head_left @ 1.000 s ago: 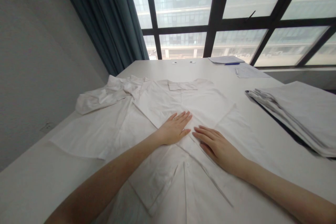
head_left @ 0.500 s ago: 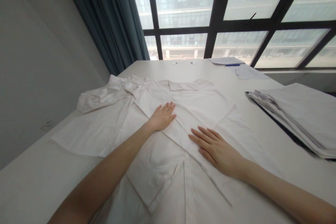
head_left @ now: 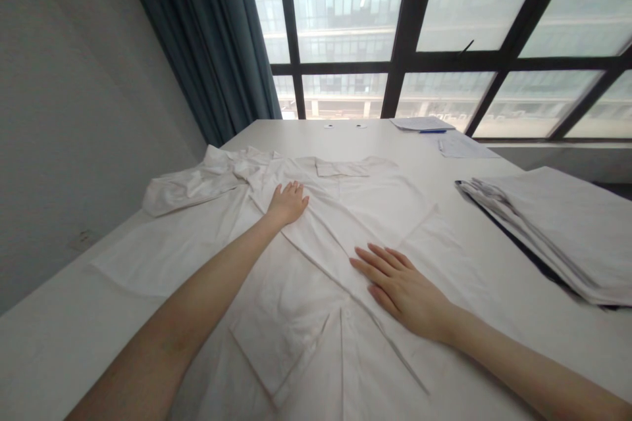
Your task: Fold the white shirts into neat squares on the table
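Observation:
A white shirt (head_left: 301,302) lies spread over the table, partly folded, with creases running diagonally across it. Its collar piece (head_left: 342,169) shows near the far edge, and a bunched part (head_left: 192,184) sits at the far left. My left hand (head_left: 289,202) rests palm down on the cloth left of the middle, fingers stretched forward. Lower and to the right, my right hand (head_left: 402,289) lies flat on the same cloth with its fingers slightly apart. Neither hand grips anything.
On the right, a stack of folded white cloth (head_left: 557,223) has a dark layer beneath it. Papers (head_left: 419,123) and a blue pen (head_left: 432,131) lie at the far end of the white table (head_left: 276,135). Beyond are windows and a dark blue curtain (head_left: 207,39).
My left hand has slid left and slightly away from me over the shirt, drawing small wrinkles. My right hand stays nearly in place. The view has tipped up slightly.

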